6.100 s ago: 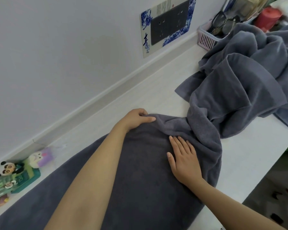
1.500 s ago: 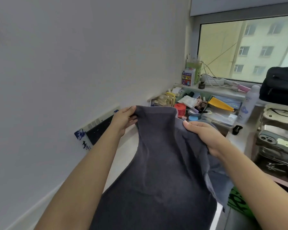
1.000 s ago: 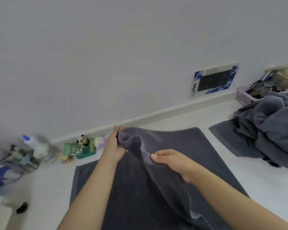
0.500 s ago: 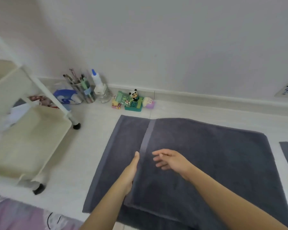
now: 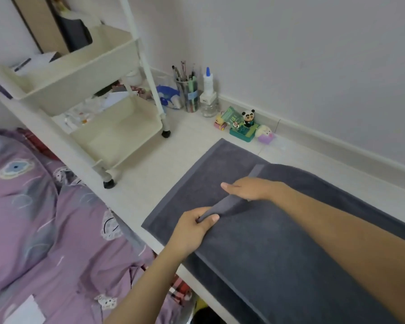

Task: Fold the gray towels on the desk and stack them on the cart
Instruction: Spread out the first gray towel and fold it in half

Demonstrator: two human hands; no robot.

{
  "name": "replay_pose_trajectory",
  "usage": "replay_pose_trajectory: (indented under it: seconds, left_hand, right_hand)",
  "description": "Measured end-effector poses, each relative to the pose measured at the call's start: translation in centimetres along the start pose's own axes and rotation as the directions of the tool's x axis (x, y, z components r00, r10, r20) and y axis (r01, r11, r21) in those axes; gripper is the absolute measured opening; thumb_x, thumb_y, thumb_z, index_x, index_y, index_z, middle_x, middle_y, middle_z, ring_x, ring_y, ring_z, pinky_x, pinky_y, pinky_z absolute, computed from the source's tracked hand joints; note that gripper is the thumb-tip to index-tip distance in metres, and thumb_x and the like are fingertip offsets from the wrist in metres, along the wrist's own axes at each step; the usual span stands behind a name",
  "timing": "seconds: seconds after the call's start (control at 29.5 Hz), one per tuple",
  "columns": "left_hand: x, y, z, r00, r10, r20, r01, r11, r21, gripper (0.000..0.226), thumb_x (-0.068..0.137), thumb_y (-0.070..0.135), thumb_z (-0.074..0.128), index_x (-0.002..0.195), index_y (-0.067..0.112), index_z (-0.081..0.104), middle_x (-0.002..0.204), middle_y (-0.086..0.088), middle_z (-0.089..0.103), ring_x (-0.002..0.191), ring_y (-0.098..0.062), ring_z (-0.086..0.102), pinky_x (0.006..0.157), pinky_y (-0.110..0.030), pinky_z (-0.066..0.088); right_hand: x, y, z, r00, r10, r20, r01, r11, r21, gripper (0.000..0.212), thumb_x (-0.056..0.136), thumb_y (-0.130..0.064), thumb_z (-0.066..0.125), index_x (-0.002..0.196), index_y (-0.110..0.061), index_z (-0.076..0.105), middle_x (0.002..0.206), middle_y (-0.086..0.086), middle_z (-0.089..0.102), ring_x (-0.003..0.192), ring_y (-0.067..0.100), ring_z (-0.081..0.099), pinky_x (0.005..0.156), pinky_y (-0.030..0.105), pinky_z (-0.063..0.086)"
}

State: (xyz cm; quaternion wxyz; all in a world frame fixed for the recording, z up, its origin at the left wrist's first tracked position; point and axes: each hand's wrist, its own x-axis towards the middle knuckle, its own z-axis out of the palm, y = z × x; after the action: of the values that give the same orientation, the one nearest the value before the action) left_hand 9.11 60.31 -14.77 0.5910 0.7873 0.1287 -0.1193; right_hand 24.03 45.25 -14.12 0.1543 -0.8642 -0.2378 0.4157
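Note:
A gray towel (image 5: 278, 242) lies on the white desk (image 5: 154, 174), folded over on itself with the lower layer sticking out to the left. My left hand (image 5: 192, 230) pinches the raised edge of the top layer between thumb and fingers. My right hand (image 5: 248, 189) grips the same edge a little farther back, fingers curled under it. The cream cart (image 5: 98, 80) stands on the desk at the left, with two tiers in view; papers lie in both.
Against the wall stand a pen cup (image 5: 188, 94), a glue bottle (image 5: 208, 90) and small toy figures (image 5: 246, 123). A bed with a purple patterned quilt (image 5: 45, 230) runs along the desk's near edge at the left.
The towel's end was carried over and laid onto the spread part. Half a second ago both hands lay flat at the fold edge; now they pinch and lift it. View has turned left toward the cart.

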Motion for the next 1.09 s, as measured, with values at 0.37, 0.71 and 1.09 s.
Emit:
replay_pose_trajectory:
  seconds: [0.37, 0.71, 1.09]
  left_hand:
    - [-3.6, 2.0, -3.7, 0.967, -0.21, 0.145, 0.252, 0.877, -0.408, 0.019, 0.091, 0.022, 0.061, 0.092, 0.01, 0.075, 0.092, -0.011, 0.074, 0.086, -0.026, 0.07, 0.077, -0.033, 0.054]
    - [5.4, -9.2, -9.6, 0.9, -0.106, -0.423, 0.332, 0.796, 0.506, 0.028, 0.098, 0.037, 0.044, 0.096, 0.014, 0.06, 0.097, -0.003, 0.064, 0.09, -0.023, 0.059, 0.071, -0.029, 0.038]
    - [7.1, -12.9, -9.6, 0.849, 0.21, -0.485, 0.206, 0.714, 0.669, 0.021, 0.093, 0.025, 0.048, 0.077, 0.012, 0.049, 0.069, -0.006, 0.057, 0.059, -0.029, 0.055, 0.053, -0.03, 0.031]
  right_hand:
    - [-2.5, -0.8, -7.0, 0.986, -0.167, -0.005, 0.165, 0.979, -0.118, 0.038, 0.08, -0.042, 0.069, 0.064, -0.008, 0.062, 0.061, -0.008, 0.055, 0.058, 0.007, 0.049, 0.057, 0.018, 0.035]
    - [13.1, -5.7, -0.2, 0.959, -0.171, -0.225, 0.153, 0.983, -0.098, 0.032, 0.091, -0.043, 0.056, 0.069, -0.019, 0.054, 0.076, -0.002, 0.056, 0.085, 0.021, 0.054, 0.065, 0.026, 0.037]
    - [17.0, -6.7, 1.6, 0.898, -0.25, -0.363, 0.092, 0.912, -0.4, 0.028, 0.095, -0.044, 0.045, 0.083, -0.02, 0.051, 0.094, 0.001, 0.06, 0.101, 0.019, 0.048, 0.075, 0.034, 0.045]
